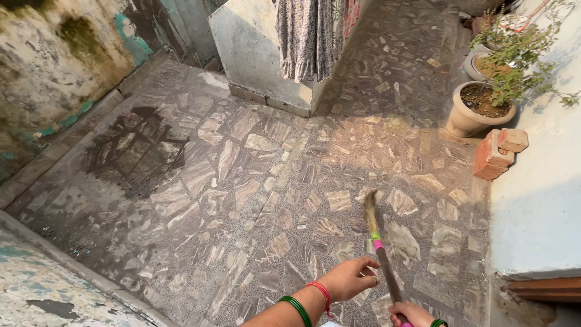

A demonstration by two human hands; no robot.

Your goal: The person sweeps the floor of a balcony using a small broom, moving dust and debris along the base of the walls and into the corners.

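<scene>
Straw-coloured bristles top the long broom (pixel 380 242), whose dark stick carries a pink and green band just below the brush end. It stands slanted over the lower right part of the floor, bristle tip up and away from the person, stick running down toward the bottom edge of the view. The right hand (pixel 413 314) is wrapped around the lowest visible part of the stick, fingers closed on it, a green bangle at its wrist. The left hand (pixel 351 278) sits just to the left of the stick, fingers curled loosely and thumb toward the wood; whether it actually touches the stick cannot be told. Its wrist wears a red thread and green bangles.

Under the broom lies a mosaic stone floor (pixel 242 181) of brown and cream chips, with a dark damp patch (pixel 136 145) well off to the left. A stained, peeling wall (pixel 54 66) rises beyond that patch. Ahead stands a pale concrete block (pixel 254 48) with a patterned cloth (pixel 308 36) hanging over it. To the right, near a pale wall (pixel 538 200), sit stacked red bricks (pixel 497 152) and a beige plant pot with a leafy plant (pixel 478 109).
</scene>
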